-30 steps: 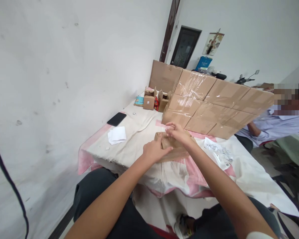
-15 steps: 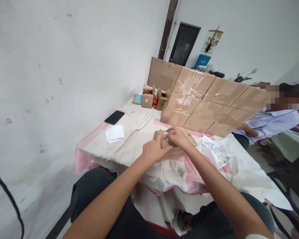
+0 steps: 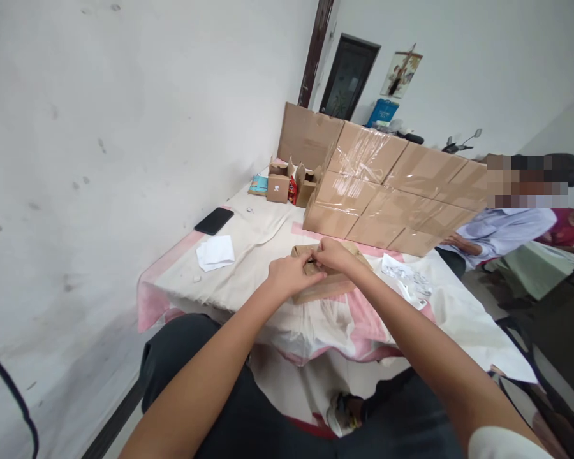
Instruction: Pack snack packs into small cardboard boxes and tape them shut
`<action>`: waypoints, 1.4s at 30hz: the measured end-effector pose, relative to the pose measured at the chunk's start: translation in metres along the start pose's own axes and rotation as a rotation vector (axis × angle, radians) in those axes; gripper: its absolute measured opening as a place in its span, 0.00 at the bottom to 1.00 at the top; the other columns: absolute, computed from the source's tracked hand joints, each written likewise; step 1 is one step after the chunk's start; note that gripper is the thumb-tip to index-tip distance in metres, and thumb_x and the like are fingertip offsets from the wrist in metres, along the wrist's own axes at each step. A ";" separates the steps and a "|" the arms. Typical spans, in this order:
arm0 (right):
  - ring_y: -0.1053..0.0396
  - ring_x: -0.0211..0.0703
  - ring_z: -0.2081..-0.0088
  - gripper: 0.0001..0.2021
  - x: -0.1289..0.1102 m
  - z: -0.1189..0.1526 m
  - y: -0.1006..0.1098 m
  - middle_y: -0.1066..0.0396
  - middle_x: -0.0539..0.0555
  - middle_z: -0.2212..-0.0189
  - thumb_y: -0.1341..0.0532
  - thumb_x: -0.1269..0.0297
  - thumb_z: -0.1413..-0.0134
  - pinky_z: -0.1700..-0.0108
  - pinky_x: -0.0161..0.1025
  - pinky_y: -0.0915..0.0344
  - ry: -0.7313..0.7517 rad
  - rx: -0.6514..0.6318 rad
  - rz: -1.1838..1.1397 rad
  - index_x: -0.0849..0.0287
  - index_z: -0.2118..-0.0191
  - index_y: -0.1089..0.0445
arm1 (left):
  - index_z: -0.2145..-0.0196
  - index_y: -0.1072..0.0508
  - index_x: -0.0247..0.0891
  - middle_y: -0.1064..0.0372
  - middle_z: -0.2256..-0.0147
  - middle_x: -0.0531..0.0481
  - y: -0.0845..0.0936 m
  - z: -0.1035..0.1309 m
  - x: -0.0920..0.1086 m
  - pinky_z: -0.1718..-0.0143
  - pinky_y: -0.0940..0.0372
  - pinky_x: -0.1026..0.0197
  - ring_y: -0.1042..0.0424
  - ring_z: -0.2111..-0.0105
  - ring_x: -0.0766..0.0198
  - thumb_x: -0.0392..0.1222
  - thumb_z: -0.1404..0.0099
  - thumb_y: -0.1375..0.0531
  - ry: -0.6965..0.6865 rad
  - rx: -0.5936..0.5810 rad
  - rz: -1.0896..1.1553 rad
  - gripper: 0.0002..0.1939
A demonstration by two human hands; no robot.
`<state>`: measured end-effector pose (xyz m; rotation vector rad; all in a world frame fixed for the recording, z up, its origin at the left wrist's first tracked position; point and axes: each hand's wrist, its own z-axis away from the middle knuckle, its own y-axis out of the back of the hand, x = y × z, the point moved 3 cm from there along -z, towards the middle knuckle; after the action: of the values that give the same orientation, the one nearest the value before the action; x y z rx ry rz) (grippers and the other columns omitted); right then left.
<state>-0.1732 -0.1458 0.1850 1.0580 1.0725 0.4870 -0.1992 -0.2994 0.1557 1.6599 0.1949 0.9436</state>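
A small brown cardboard box [image 3: 323,289] lies on the cloth-covered table [image 3: 263,268] in front of me. My left hand [image 3: 291,274] rests on the box's left part, its fingers bent towards the other hand. Close against it, my right hand [image 3: 333,255] is on top of the box with its fingers pressed together. The fingertips of both hands meet over the box top; anything small between them is too hidden to make out.
Behind the box stands a wall of taped cartons [image 3: 382,185]. Two small open boxes [image 3: 278,186] are at the back left. A black phone [image 3: 214,221] and folded white paper [image 3: 215,252] lie left, printed sheets [image 3: 406,277] right. A person [image 3: 502,229] sits beyond the cartons.
My left fingers, stretched out before, have bent in towards the right hand, and the right fingertips have come down against them. The whole view has shifted slightly.
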 end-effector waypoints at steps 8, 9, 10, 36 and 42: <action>0.36 0.44 0.79 0.10 -0.011 0.018 0.010 0.34 0.54 0.85 0.34 0.74 0.58 0.74 0.39 0.49 0.026 -0.048 0.260 0.58 0.82 0.34 | 0.33 0.41 0.54 0.22 0.53 0.39 -0.003 -0.001 -0.001 0.55 0.32 0.45 0.24 0.52 0.37 0.74 0.39 0.49 0.028 0.020 0.009 0.42; 0.35 0.45 0.77 0.07 -0.010 0.023 0.012 0.32 0.55 0.83 0.34 0.72 0.57 0.73 0.39 0.49 0.040 -0.039 0.281 0.58 0.80 0.31 | 0.33 0.41 0.53 0.23 0.53 0.39 -0.003 -0.001 0.000 0.55 0.32 0.45 0.24 0.51 0.37 0.74 0.39 0.49 0.028 0.019 0.007 0.42; 0.33 0.46 0.75 0.04 -0.008 0.027 0.014 0.30 0.55 0.80 0.33 0.71 0.56 0.72 0.39 0.48 0.056 -0.024 0.295 0.59 0.76 0.28 | 0.33 0.41 0.53 0.23 0.52 0.39 -0.003 -0.001 0.000 0.54 0.32 0.45 0.24 0.51 0.38 0.74 0.38 0.49 0.027 0.018 0.004 0.42; 0.27 0.48 0.69 0.16 0.288 0.045 0.113 0.22 0.57 0.72 0.43 0.60 0.46 0.66 0.39 0.36 -0.259 0.504 0.064 0.62 0.65 0.20 | 0.35 0.37 0.58 0.22 0.51 0.44 0.003 -0.003 0.000 0.57 0.33 0.54 0.23 0.52 0.46 0.62 0.28 0.51 0.016 -0.121 -0.229 0.27; 0.27 0.50 0.60 0.19 0.379 -0.004 0.101 0.22 0.63 0.59 0.46 0.66 0.47 0.54 0.43 0.34 -0.366 0.574 0.103 0.65 0.56 0.21 | 0.35 0.38 0.62 0.31 0.40 0.57 -0.002 -0.011 -0.022 0.48 0.33 0.53 0.28 0.43 0.49 0.65 0.29 0.55 -0.007 -0.122 -0.126 0.29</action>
<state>0.0051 0.1920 0.0960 1.6408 0.8455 0.0474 -0.2207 -0.3031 0.1434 1.5201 0.2302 0.8384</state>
